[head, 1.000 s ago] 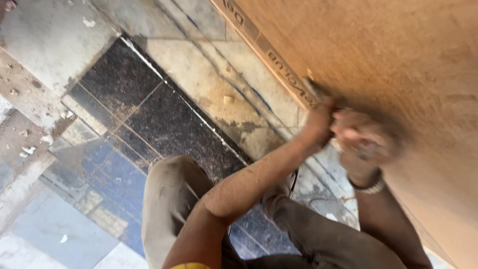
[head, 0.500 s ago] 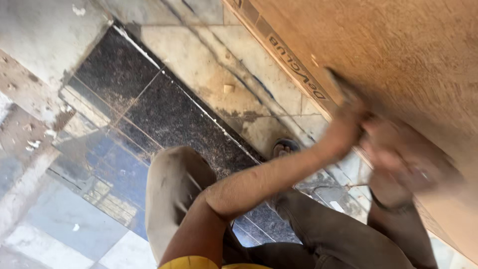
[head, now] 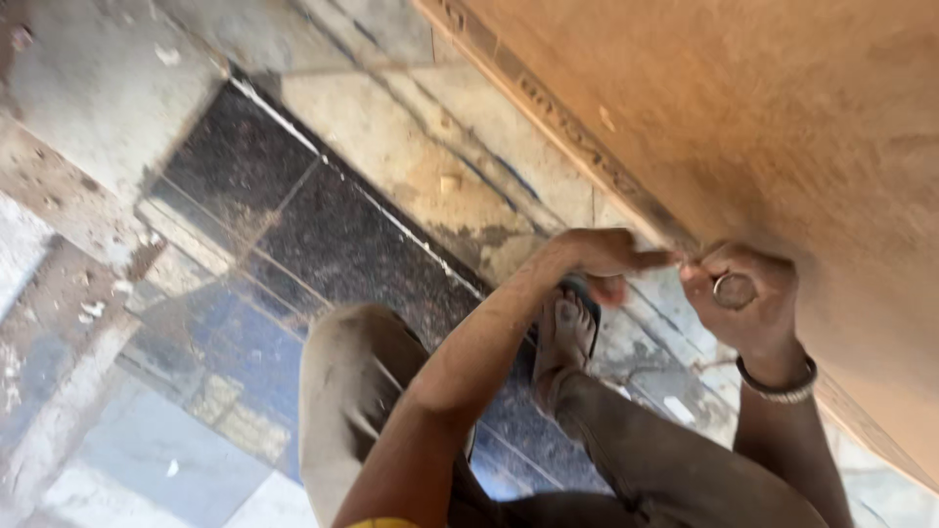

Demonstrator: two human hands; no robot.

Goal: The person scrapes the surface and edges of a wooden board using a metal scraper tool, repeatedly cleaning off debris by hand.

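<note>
A large brown plywood board (head: 763,108) fills the upper right, its edge running diagonally down to the right. My left hand (head: 602,256) reaches to that edge with its fingertips pinched together; whatever they pinch is too small to make out. My right hand (head: 748,308), with a metal bracelet on its wrist, is closed around a tool with a round metal face (head: 734,290), held just right of the left fingertips and against the board's edge.
Below lies a worn floor of dark speckled tiles (head: 323,235) and pale stone slabs (head: 411,147), dusty and stained. My bent knees in grey trousers (head: 352,391) and one foot in a sandal (head: 567,332) sit under my arms.
Both hands were blurred with motion along the board's edge and are now sharp and close together. The view has shifted, and the sandalled foot shows between my arms.
</note>
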